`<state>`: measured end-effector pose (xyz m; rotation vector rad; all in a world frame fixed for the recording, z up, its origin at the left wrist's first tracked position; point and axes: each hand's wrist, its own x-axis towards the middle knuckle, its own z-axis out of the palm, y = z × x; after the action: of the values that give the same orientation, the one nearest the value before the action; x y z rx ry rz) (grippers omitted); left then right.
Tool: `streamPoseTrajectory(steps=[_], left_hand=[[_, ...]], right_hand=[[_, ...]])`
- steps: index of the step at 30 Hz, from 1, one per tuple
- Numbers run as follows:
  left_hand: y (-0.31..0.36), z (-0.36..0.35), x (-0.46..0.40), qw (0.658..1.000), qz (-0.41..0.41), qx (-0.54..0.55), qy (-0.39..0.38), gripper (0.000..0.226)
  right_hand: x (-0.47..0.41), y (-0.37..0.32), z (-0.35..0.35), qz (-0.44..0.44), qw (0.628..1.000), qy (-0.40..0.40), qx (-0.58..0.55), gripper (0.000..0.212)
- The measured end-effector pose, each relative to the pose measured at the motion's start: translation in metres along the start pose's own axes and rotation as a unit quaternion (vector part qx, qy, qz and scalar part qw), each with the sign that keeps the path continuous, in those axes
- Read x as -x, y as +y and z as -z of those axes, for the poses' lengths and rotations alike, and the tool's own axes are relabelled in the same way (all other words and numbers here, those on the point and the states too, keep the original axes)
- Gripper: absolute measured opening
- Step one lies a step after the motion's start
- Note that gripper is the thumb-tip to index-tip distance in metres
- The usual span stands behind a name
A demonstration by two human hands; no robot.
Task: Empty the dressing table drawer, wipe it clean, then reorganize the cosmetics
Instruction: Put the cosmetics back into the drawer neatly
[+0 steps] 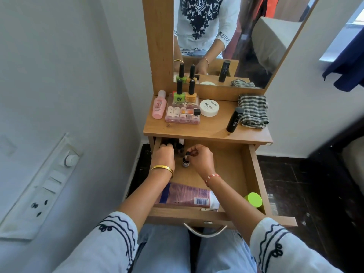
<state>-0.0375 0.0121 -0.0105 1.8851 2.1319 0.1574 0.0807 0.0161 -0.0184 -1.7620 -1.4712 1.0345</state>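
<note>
2 hands work in the drawer [254,166]: your right hand [201,159] pinches a small bottle [185,162] by its cap, your left hand [163,154] curls around dark items at the back-left corner. A tube [187,196] and green-capped jar [254,200] lie inside; several cosmetics and the striped cloth [253,111] wait on the table [206,131], so reorganizing looks underway.

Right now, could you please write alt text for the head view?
Over an open drawer, the right hand pinches a small bottle by its cap while the left hand reaches into the back corner. A tube lies at the drawer's front; polishes and a striped cloth sit on the tabletop.
</note>
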Motion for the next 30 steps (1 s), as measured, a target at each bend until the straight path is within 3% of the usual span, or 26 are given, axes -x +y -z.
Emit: streamPoseTrajectory(steps=[12, 20, 30], left_hand=[[-0.001, -0.007, 0.004, 1.0, -0.009, -0.007, 0.025, 0.028], [-0.001, -0.003, 0.01, 0.998, -0.037, -0.029, 0.034, 0.026], [0.002, 0.001, 0.009, 0.999, -0.017, -0.034, 0.03, 0.028]], right_hand=[[0.001, 0.007, 0.001, 0.06, 0.994, 0.002, 0.087, 0.021], [0.001, 0.005, 0.001, 0.07, 0.99, -0.021, 0.123, 0.027], [-0.002, 0.009, 0.002, 0.071, 0.986, 0.006, 0.152, 0.023]])
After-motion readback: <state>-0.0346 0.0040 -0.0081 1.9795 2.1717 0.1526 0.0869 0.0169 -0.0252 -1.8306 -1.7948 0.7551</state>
